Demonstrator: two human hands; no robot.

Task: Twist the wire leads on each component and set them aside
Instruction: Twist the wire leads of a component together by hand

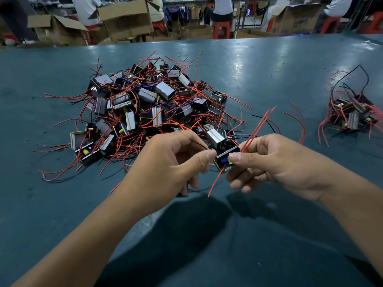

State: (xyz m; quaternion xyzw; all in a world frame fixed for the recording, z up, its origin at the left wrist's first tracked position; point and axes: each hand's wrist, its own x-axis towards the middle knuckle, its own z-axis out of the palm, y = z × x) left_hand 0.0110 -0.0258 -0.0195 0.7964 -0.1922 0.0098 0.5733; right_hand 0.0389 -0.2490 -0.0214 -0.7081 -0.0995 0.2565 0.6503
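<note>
A small black component [224,159] with blue and yellow parts is held between both hands above the table. My right hand [275,162] grips it, thumb on top, and two long red leads [258,127] rise up and to the right from its fingers. My left hand [172,160] pinches the component's left edge and a thin dark lead. One red lead [215,181] hangs down below. A big pile of like components [149,104] with red wires lies just beyond the hands. A smaller heap [352,112] sits at the far right.
The work surface is a teal table [62,204]. Beyond its far edge stand cardboard boxes [126,19], red stools [221,27] and several seated people. A dark shadow falls on the table below my hands.
</note>
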